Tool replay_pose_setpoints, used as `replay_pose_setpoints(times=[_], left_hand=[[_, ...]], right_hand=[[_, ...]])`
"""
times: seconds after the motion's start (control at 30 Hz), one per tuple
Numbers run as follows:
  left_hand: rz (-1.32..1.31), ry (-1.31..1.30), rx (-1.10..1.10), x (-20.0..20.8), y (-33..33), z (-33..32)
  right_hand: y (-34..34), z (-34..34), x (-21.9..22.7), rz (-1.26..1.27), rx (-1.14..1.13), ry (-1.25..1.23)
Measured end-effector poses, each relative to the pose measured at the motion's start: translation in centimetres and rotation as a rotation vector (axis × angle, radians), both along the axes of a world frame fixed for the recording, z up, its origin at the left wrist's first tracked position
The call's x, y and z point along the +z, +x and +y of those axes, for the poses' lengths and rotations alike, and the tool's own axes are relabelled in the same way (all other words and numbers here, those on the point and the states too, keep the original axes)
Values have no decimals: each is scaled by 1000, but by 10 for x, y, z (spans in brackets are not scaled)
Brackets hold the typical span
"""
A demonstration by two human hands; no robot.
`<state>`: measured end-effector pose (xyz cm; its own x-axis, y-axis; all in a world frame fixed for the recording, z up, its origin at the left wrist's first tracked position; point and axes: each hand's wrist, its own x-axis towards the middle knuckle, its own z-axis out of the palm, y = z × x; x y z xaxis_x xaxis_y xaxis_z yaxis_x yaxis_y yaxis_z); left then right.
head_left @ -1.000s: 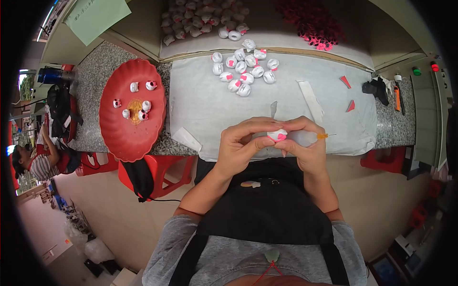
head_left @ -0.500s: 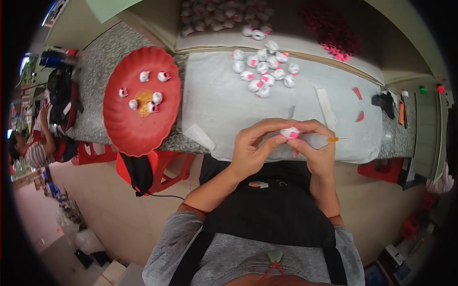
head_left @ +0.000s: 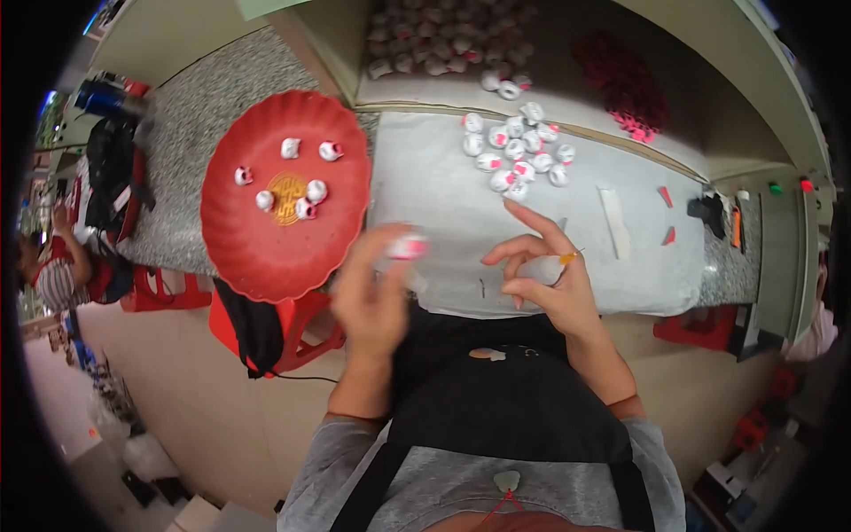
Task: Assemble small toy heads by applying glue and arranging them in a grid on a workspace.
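Pinched in my left hand (head_left: 368, 297) is a small round white piece with a pink patch (head_left: 408, 246), a little blurred, beside the right rim of the red scalloped tray (head_left: 257, 270). My right hand (head_left: 554, 279) holds a translucent squeeze bottle with an orange needle tip (head_left: 539, 269) against its palm, index finger stretched out. Several similar white-and-pink pieces (head_left: 306, 209) lie spread out in the tray. Beyond my right hand, a cluster of the same round pieces (head_left: 514, 151) rests on the white sheet (head_left: 425, 168).
On the shelf behind are a heap of round white pieces (head_left: 443, 40) and a pile of dark pink bits (head_left: 625, 84). A white strip (head_left: 613, 222) and red scraps (head_left: 667, 235) lie at right. A red stool (head_left: 306, 346) stands below the tray; a person (head_left: 66, 275) sits far left.
My hands have parted. The left has carried the white-and-pink piece leftward toward the tray; the right keeps the bottle, its index finger now extended. The view has shifted slightly.
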<state>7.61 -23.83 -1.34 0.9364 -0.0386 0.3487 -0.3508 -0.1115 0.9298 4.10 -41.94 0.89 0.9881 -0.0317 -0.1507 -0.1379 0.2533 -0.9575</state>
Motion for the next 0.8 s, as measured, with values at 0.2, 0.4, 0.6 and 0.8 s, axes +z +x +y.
replay_pose_setpoints(times=[0.2,0.4,0.6,0.8], left_hand=[[-243,708,301,30,28,54],[-529,658,-438,21,51,-86],[-708,994,-655,2,75,-140],[302,-125,-666,11,34,-128]], right_hand=[[-20,-48,-8,7,-126,-113],[-37,-69,-8,-139,-352,-31],[-60,-91,-17,-218,-296,129],[-66,-100,-6,-178,-474,-17]])
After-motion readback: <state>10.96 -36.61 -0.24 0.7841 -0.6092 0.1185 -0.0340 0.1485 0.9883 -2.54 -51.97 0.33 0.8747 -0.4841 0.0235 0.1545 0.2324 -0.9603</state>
